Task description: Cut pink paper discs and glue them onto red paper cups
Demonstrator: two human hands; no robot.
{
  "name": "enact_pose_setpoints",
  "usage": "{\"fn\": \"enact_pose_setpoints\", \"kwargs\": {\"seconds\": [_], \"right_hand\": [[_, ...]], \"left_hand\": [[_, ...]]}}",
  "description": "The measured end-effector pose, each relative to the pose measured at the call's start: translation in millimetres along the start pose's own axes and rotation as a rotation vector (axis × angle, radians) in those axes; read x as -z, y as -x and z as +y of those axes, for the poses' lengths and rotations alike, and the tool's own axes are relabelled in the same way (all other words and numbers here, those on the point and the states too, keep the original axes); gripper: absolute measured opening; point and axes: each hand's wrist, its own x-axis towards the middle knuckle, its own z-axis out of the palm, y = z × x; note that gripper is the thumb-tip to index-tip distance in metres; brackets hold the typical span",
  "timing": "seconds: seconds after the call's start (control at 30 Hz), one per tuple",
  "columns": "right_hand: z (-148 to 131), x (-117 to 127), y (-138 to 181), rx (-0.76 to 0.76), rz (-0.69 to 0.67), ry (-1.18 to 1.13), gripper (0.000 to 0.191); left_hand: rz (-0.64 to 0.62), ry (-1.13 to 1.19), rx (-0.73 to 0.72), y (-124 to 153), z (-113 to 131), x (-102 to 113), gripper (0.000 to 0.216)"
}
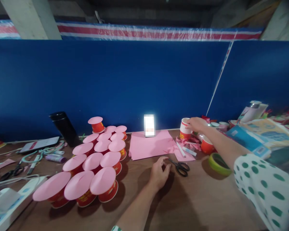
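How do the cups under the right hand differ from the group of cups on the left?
The held cups, under the right hand, show an open white rim; the grouped cups each carry a pink paper disc. The held cups look nested in one stack; the grouped cups stand singly in close rows. Both are red printed paper cups.

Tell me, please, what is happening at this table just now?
A person's right hand grips the top of a stack of red-and-white paper cups near the blue partition. The left hand rests on the brown wooden table, fingertips beside the black-handled scissors without holding them. Flat pink paper sheets lie between the hands, and a cluster of red paper cups capped with pink paper discs stands to the left.
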Motion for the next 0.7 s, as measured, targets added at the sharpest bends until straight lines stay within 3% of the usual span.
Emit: {"fn": "enact_pose_setpoints", "kwargs": {"seconds": [0.27,0.43,0.6,0.7], "right_hand": [[-0.2,6.5,10.0,-0.117,0.11,-0.025,0.055],[-0.9,12.8,16.8,-0.215,0.241,-0.089,0.059],[-7.3,24.0,28.2,-0.31,0.57,-0.154,0.052],[-31.5,23.8,47.8,-0.192,0.723,-0.248,0.046]], "left_hand": [[0.0,-0.028,-0.009,-0.2,1.5,0.4,0.028],[0.003,-0.026,-0.017,0.4,-0.4,-0.1,0.028],[0.018,-0.07,-0.058,0.6,2.6,0.5,0.023],[0.192,-0.143,-0.174,2.8,9.6,4.5,0.025]]}}
